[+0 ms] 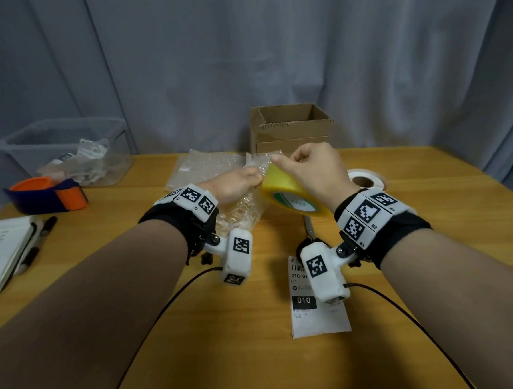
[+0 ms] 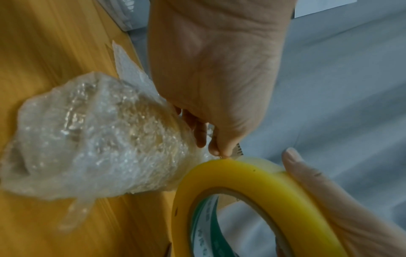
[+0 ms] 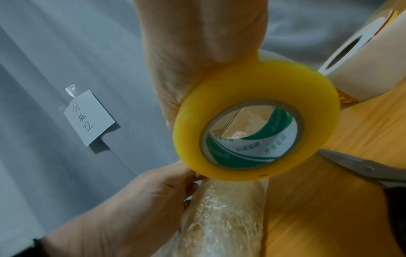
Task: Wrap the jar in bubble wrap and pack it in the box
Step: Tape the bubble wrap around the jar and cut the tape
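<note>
At the far left of the wooden tabletop stands a clear plastic bin holding crumpled wrappers, and just in front of it lies an orange and dark blue tape dispenser. Nearer, at the left edge, an open notebook rests with a black marker beside it. Toward the middle, a flat sheet of bubble wrap lies on the far part of the tabletop. The left hand reaches forward over the jar, which lies on its side on the tabletop already bundled in bubble wrap; the thumb and fingers of this hand pinch the loose wrap at the jar's far end, next to the rim of the tape roll. Just to the right, the right hand holds a yellow roll of tape tilted above the tabletop, its fingers clenched around the roll's rim. Behind the hands, at the far edge, an open cardboard box stands upright. Under the right wrist lie scissors, and nearer, a printed label marked 010. Right of the tape roll sits a white paper roll.
</note>
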